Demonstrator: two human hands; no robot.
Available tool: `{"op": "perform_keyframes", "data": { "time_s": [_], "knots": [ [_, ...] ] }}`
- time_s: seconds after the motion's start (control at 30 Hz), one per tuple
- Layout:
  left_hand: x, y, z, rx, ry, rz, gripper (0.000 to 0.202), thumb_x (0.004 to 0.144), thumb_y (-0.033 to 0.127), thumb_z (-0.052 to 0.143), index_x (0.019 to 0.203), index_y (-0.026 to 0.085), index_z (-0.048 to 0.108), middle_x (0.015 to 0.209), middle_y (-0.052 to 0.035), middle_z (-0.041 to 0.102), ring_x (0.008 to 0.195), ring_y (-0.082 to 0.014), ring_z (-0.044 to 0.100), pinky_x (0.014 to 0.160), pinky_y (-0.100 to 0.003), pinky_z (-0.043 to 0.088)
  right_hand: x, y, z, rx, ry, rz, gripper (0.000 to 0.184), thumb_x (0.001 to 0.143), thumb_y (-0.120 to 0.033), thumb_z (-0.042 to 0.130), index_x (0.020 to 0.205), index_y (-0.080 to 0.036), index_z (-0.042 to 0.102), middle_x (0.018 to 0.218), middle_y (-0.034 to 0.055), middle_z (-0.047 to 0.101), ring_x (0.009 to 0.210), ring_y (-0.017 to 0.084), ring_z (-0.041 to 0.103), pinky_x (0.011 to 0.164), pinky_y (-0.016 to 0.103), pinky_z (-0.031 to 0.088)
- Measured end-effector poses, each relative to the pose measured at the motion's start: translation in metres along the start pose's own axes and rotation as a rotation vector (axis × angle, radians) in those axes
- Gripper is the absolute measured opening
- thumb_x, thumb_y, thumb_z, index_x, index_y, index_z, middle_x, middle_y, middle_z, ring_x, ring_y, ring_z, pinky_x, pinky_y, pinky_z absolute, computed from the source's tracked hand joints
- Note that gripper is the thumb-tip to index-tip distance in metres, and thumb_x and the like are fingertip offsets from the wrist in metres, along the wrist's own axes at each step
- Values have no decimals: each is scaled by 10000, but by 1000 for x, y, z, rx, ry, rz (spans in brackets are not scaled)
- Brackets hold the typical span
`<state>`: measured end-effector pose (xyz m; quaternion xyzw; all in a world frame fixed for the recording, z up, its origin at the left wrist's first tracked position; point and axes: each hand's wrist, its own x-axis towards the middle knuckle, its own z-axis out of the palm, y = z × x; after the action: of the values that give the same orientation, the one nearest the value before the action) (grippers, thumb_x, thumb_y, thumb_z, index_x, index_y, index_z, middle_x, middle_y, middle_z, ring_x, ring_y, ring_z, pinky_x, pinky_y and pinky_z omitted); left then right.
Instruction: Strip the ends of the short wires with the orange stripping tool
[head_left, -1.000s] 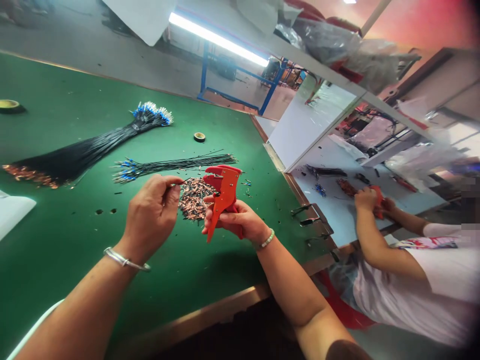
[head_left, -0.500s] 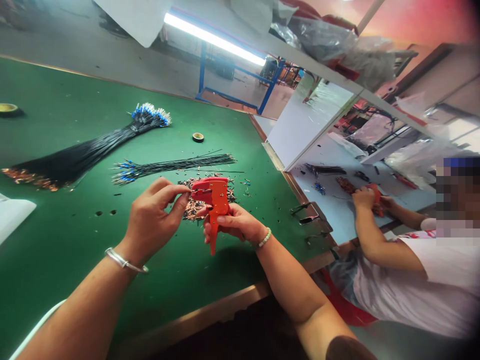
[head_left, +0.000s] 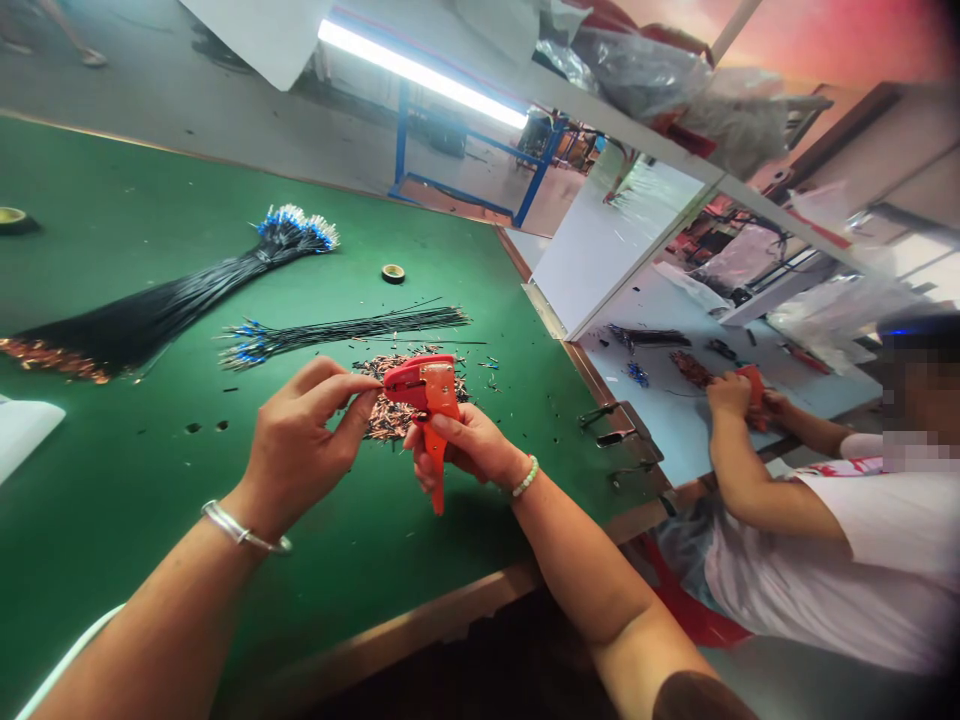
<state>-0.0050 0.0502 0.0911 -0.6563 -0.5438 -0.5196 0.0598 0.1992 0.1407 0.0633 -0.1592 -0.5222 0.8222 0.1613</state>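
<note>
Here's the right hand (head_left: pixel 469 450), closed tight around the grip of a red-and-orange plastic wire stripper (head_left: pixel 439 400), held just above a heap of copper-tipped wire pieces (head_left: pixel 390 425) on the green table mat (head_left: pixel 150 480). The left hand (head_left: pixel 300 450) pinches a thin black wire (head_left: pixel 379 386) between thumb and forefinger, right at the stripper's nose. The tool's head points left, toward those fingers, while its long handle drops toward the wooden table edge (head_left: pixel 420 610). The risk here: 1 loose pinch could let the wire slip from the jaws, and a crooked feed could nick the copper.
</note>
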Motion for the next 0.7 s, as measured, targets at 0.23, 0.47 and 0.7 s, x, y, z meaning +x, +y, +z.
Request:
{"op": "perform_keyframes", "data": {
  "time_s": [0.23,0.47,0.7],
  "knots": [
    [0,0,-1,2,24,0,64,975,222,672,982,220,735,805,17,629,659,-105,565,609,-261,470,4,3,8,-3,53,-67,525,850,-641,806,853,-127,696,576,-22,634,474,116,596,510,272,534],
    [0,-4,0,-3,15,-78,161,1027,296,587,1002,223,728,834,2,670,681,-125,582,647,-282,489,4,-2,10,-8,153,-113,543,806,-663,829,774,-161,625,509,-63,553,411,94,523,439,252,464],
    [-1,-6,2,-7,-2,-29,145,1020,254,626,925,203,723,734,45,560,612,-81,512,580,-238,422,4,-1,12,-60,159,-102,526,803,-629,848,776,-169,594,529,-71,534,403,72,465,413,235,421]
  ]
}}
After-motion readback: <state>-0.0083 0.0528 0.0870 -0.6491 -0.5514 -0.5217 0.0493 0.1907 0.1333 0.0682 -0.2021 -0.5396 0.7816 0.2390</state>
